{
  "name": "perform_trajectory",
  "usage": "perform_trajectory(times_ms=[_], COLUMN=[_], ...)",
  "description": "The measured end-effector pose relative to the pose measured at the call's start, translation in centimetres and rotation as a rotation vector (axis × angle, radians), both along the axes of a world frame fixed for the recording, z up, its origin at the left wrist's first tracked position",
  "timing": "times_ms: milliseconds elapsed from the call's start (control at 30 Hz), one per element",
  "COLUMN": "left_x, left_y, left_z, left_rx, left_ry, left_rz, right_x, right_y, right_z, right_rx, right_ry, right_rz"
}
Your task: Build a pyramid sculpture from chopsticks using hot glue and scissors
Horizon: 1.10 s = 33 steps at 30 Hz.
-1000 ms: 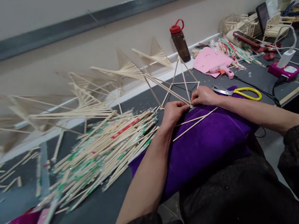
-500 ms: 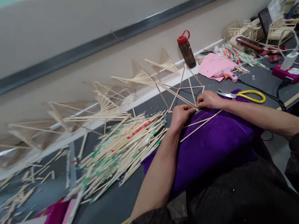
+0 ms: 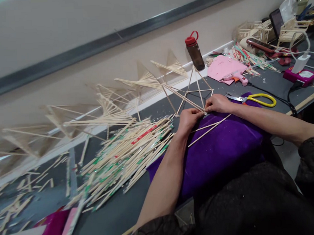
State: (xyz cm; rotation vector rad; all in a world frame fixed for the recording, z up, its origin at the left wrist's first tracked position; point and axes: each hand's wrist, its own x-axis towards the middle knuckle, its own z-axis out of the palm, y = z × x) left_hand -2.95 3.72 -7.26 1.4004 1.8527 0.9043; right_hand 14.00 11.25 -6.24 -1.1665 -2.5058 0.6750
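Observation:
Both hands meet at the near corner of a frame of thin wooden sticks, shaped like open triangles. My left hand is closed in a pinch at that corner. From the other side my right hand pinches the same joint, its fingertips almost touching the left ones. The fingers partly hide the joint. Under my wrists lies a purple cloth with two loose sticks on it. Scissors with yellow handles lie beside my right forearm.
A heap of chopsticks, some wrapped, lies left. Twisted stick models stand along the wall. A red-capped bottle, pink glue gun and magenta power box stand or lie at the back and right. A cable crosses the table.
The view has shifted slightly, so things sit a little further left. Both hands keep their pinch at the same corner of the frame.

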Motion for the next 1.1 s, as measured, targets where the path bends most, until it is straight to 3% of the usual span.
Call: perform_trajectory(times_ms=[233, 433, 1100], left_x=[0.11, 0.17, 0.01], left_y=[-0.18, -0.35, -0.19], left_z=[0.29, 0.40, 0.09], left_rx=[-0.009, -0.012, 0.006], left_ry=[0.006, 0.021, 0.053], left_rz=[0.006, -0.006, 0.018], right_x=[0.14, 0.67, 0.24], right_y=[0.11, 0.45, 0.21], right_z=[0.17, 0.63, -0.06], right_rx=[0.001, -0.094, -0.030], right_ry=[0.003, 0.072, 0.003], right_rz=[0.044, 0.132, 0.056])
